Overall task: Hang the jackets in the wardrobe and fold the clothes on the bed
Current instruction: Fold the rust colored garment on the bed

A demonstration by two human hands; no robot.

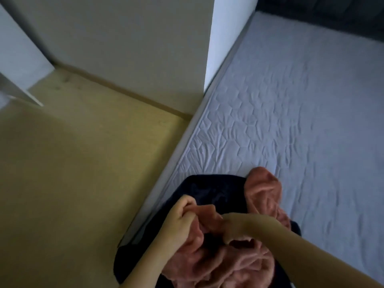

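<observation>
Quilted grey bed (291, 121) fills the right of the view, with yellowish floor (72, 173) to the left and a white wardrobe panel (224, 38) standing at the far edge of the mattress. At the near edge of the bed a crumpled pink garment (264, 196) lies on top of a dark navy garment (207, 190) that hangs partly over the side.

The left hand (180, 219) has its fingers curled round a bunch of pink cloth. The right hand (232, 227) reaches across from the right and is buried in the same cloth; its fingers look curled into the fabric, though blur and folds hide them in part.

This looks like the start of handling the pink piece: gathering it to lift it off the navy one. The next move likely calls for finding two matching edges, raising the cloth clear, and spreading it flat on the open mattress further right.
</observation>
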